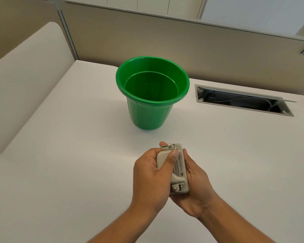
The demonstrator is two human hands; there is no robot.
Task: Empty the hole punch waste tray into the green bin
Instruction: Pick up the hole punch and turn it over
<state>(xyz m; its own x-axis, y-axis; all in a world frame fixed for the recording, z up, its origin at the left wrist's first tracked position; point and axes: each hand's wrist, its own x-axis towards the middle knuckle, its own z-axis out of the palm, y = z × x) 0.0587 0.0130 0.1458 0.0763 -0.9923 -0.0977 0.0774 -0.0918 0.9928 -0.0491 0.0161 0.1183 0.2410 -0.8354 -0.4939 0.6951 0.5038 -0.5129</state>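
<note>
A beige hole punch (180, 170) is held above the white desk in both hands, its long side pointing away from me. My left hand (150, 174) wraps its handle side, thumb lying across the lever. My right hand (195, 183) cups its base from the right and below. The waste tray under the punch is hidden by my fingers. The green bin (152, 92) stands upright on the desk beyond the punch, its mouth open and its inside looking bare.
The white desk (68, 155) spreads all around. An open cable slot (244, 99) with wires inside lies to the right of the bin. Beige partition walls (182, 48) close the far side, and a padded panel (25, 81) stands on the left.
</note>
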